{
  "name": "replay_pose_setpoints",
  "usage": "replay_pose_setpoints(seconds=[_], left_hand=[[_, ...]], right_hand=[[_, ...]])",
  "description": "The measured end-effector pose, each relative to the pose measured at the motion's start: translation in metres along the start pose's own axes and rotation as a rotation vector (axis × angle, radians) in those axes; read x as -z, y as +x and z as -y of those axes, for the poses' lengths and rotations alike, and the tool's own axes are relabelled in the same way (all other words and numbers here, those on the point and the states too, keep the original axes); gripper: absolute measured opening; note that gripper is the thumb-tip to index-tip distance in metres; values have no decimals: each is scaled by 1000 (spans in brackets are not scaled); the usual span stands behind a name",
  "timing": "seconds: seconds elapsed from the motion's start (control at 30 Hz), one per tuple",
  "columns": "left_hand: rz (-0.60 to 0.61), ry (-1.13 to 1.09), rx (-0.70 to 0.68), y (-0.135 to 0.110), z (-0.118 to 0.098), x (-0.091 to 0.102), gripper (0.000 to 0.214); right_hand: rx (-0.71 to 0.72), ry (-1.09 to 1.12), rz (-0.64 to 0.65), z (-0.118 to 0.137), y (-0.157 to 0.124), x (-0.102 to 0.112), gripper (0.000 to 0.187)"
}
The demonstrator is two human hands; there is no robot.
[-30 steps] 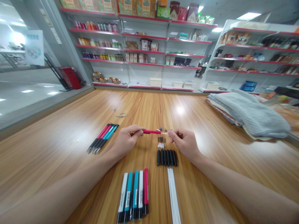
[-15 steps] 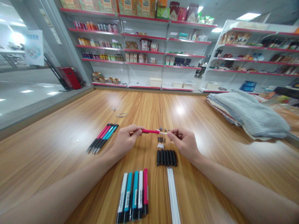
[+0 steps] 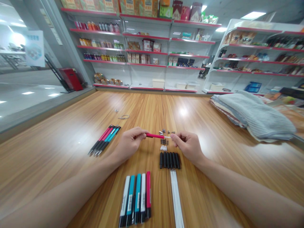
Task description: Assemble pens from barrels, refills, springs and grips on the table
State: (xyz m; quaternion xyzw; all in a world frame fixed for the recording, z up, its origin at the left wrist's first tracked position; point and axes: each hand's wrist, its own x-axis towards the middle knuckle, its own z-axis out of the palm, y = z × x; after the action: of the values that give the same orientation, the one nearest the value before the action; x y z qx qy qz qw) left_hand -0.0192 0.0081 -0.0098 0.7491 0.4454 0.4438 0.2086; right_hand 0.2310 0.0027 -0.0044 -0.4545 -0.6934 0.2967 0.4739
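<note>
My left hand point(image 3: 131, 141) pinches the left end of a red pen barrel point(image 3: 155, 136), held level above the table. From its right end sticks a thin white pen refill point(image 3: 167, 137), gripped between the thumb and fingers of my right hand point(image 3: 186, 144); the rest of it is hidden. Below and behind lie small metal tips point(image 3: 162, 131), dark springs point(image 3: 163, 142) and little white plastic pieces point(image 3: 163, 148). A row of black pen grips point(image 3: 169, 160) lies nearer, then several white refills point(image 3: 176, 198). White, blue and red pen barrels point(image 3: 137, 196) lie side by side.
Several assembled red and blue pens point(image 3: 104, 141) lie at left on the wooden table point(image 3: 78, 177). A thin ring point(image 3: 123, 117) and a small metal piece point(image 3: 116, 110) sit farther back. Folded cloths point(image 3: 254, 114) are piled at right. Stocked shelves point(image 3: 147, 66) stand behind.
Both hands have shifted very slightly, with the red barrel now a little lower and farther right. Slightly less of the white refill shows between barrel and fingers.
</note>
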Motion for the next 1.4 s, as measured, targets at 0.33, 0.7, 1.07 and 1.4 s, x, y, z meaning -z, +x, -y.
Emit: replay_pose_setpoints(seconds=[0.33,0.7,1.07,1.4], left_hand=[[37,16,-6,0,-2,-1,20],[3,19,107,0,6,-1,21],[52,17,4,-1,-4,0,21],[185,115,-103,-2,-10,-3,23]], right_hand=[[24,-8,-35,-1,1,-1,31],[3,14,-32,-3,1,-3,28],[2,-77,-85,0,2,-1,35],[80,-36,27,-2,-1,-2,26]])
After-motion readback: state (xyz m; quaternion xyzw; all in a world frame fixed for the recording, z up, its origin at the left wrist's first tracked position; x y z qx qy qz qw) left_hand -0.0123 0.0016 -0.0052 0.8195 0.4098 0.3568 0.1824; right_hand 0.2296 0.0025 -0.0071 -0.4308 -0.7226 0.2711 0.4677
